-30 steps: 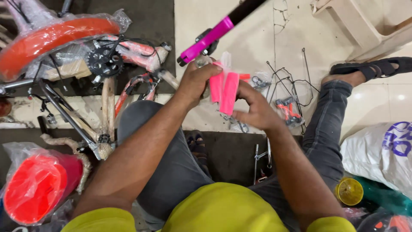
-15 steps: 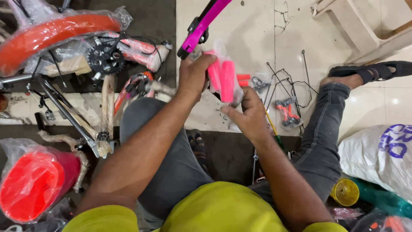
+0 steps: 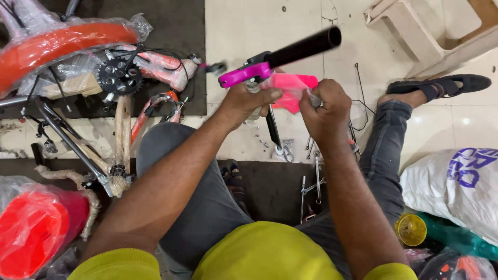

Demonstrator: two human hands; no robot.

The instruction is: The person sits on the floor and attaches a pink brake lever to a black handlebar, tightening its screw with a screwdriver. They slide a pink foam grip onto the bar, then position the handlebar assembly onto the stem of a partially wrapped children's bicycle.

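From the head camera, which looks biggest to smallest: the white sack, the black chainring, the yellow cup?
1. White sack, clearly largest.
2. Black chainring and yellow cup look alike; the cup lies nearer the camera, so I won't rank them.

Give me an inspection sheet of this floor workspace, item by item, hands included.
Surface: pale tiled floor, dark mat beside it.
Job's things: magenta handlebar stem with black tube; bright pink plastic pieces in clear wrap.
Clutter: wrenches, small bolts, wrapped orange wheel, black chainring.
Hands: left hand grips the stem; right hand pinches the wrap.
Cables: thin black wires on the tiles.
Surroundings: white plastic stool, white sack.
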